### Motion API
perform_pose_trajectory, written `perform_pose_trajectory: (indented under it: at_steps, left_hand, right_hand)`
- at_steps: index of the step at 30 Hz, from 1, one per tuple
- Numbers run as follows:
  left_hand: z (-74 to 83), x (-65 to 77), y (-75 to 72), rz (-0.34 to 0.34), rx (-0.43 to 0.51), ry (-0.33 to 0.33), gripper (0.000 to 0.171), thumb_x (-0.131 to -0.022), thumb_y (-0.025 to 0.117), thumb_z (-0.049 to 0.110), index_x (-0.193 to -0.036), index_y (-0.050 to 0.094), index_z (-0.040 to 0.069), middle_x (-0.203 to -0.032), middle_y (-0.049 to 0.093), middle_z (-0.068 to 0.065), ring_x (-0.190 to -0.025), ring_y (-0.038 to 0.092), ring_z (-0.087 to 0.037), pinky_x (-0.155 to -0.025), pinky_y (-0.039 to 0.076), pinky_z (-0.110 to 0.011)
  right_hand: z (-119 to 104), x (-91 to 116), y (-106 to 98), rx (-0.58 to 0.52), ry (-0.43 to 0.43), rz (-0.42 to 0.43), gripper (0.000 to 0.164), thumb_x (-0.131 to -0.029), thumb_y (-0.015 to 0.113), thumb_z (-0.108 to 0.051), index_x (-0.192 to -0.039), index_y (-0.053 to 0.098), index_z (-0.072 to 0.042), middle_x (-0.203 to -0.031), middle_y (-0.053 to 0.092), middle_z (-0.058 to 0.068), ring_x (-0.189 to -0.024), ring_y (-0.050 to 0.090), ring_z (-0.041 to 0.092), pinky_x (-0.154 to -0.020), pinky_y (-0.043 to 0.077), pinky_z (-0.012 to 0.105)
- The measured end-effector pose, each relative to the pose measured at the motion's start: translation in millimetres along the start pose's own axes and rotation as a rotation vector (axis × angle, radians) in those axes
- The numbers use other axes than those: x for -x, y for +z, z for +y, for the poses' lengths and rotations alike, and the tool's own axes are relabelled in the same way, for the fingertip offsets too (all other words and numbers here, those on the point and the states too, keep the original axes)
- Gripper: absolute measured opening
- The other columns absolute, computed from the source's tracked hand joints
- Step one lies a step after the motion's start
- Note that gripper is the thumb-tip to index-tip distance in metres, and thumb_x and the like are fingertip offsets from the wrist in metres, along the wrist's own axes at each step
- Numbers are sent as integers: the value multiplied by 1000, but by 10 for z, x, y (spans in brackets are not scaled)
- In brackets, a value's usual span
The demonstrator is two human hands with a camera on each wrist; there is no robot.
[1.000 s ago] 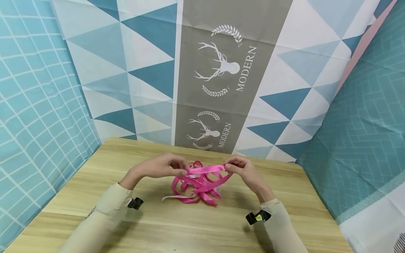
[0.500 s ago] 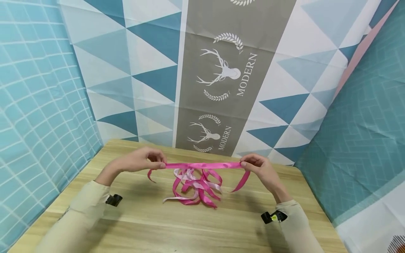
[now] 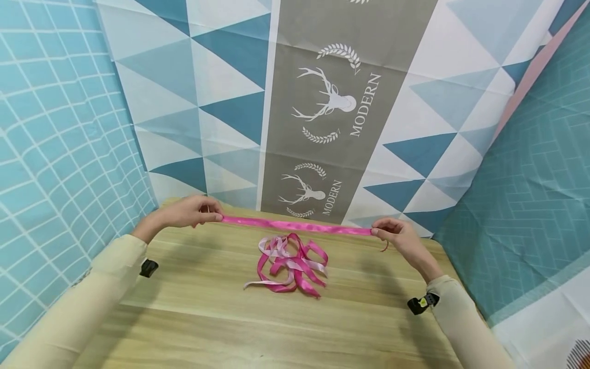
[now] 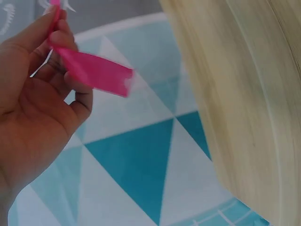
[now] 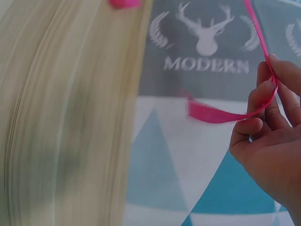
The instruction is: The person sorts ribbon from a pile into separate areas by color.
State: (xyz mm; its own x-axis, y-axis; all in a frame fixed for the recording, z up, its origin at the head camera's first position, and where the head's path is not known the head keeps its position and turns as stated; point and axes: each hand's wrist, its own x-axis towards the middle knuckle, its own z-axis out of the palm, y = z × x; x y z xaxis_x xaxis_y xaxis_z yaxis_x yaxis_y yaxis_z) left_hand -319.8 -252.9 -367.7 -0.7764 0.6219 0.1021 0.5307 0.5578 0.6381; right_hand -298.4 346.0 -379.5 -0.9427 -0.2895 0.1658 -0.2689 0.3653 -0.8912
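Note:
A bright pink satin ribbon (image 3: 297, 225) is stretched nearly straight between my hands, above the far part of the table. My left hand (image 3: 191, 211) pinches it near one end between thumb and fingers; in the left wrist view a short tail of the ribbon (image 4: 96, 73) sticks out past the fingers. At the other end my right hand (image 3: 400, 237) pinches it the same way, and the loose ribbon tail (image 5: 214, 113) curves out below the fingers in the right wrist view. Under the taut ribbon lies a tangled pile of pink and pale pink ribbons (image 3: 301, 265).
The wooden table (image 3: 207, 318) ends close to a patterned backdrop curtain (image 3: 230, 113) with deer prints. A blue tiled-pattern curtain (image 3: 60, 128) hangs on the left, a teal one (image 3: 521, 195) on the right. Something striped (image 3: 580, 354) shows at the lower right corner.
Both hands have moved apart and upward, drawing the pink ribbon out from a slack loop over the pile to a long straight span. The pile stays on the table.

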Motion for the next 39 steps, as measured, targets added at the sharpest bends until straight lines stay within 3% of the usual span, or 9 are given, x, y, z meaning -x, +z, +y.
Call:
perform_pose_trajectory:
  at_steps: [4, 9, 12, 18, 25, 32, 35, 39]
  left_hand:
    - [-165, -62, -75, 32, -20, -57, 19, -103, 64, 31, -108, 72, 14, -80, 58, -5, -59, 49, -21, -54, 47, -34]
    - [-333, -85, -118, 63, 10, -80, 17, -102, 66, 31, -101, 71, 15, -79, 56, -11, -62, 45, -18, -60, 43, -35]
    - [-447, -81, -115, 87, -4, -78, 16, -102, 65, 30, -103, 72, 16, -83, 60, -6, -69, 52, -22, -64, 46, -35]
    - [-722, -138, -71, 166, -15, -105, 17, -103, 64, 28, -109, 72, 14, -95, 67, -1, -82, 61, -30, -71, 52, -38]
    - [-959, -358, 24, 251, 4, -146, 21, -104, 64, 27, -109, 72, 9, -96, 68, -11, -84, 61, -40, -67, 52, -40]
    - [-1154, -521, 154, 339, -53, -189, 28, -103, 65, 30, -99, 74, 3, -84, 65, -16, -67, 51, -22, -61, 44, -35]
    - [-1232, -583, 223, 360, -81, -195, 26, -103, 65, 24, -97, 73, 0, -85, 66, -15, -70, 53, -22, -65, 45, -38]
    - [-1327, -653, 338, 377, -105, -208, 19, -103, 63, 12, -102, 74, -3, -97, 70, -16, -88, 63, -31, -79, 50, -47]
  right_hand:
    - [152, -63, -143, 20, 5, 15, 31, -97, 73, -25, -114, 68, 0, -106, 70, 14, -91, 62, 25, -73, 55, 47]
    - [365, -76, -273, 24, 42, 84, 36, -97, 73, -29, -115, 68, 1, -102, 71, 9, -85, 60, 21, -70, 53, 39]
    - [509, -73, -317, 1, 78, 117, 40, -95, 75, -32, -116, 67, 1, -101, 71, 8, -84, 60, 21, -69, 51, 32]
    - [717, -109, -383, -9, 94, 118, 39, -96, 74, -30, -117, 67, 3, -108, 68, 21, -87, 62, 23, -74, 52, 33]
    - [906, -227, -552, 86, 138, 205, 40, -95, 75, -34, -118, 68, -2, -107, 69, 14, -88, 62, 21, -77, 50, 32]
    - [1162, -371, -599, 67, 174, 221, 39, -96, 75, -28, -120, 68, 2, -106, 70, 10, -99, 60, 37, -85, 52, 43]
    - [1275, -431, -576, 44, 171, 224, 37, -97, 74, -18, -122, 66, 8, -106, 71, 12, -97, 64, 31, -84, 53, 41]
    - [1404, -502, -516, 11, 211, 256, 34, -96, 73, -9, -123, 65, 11, -104, 73, 12, -93, 67, 23, -80, 55, 35]
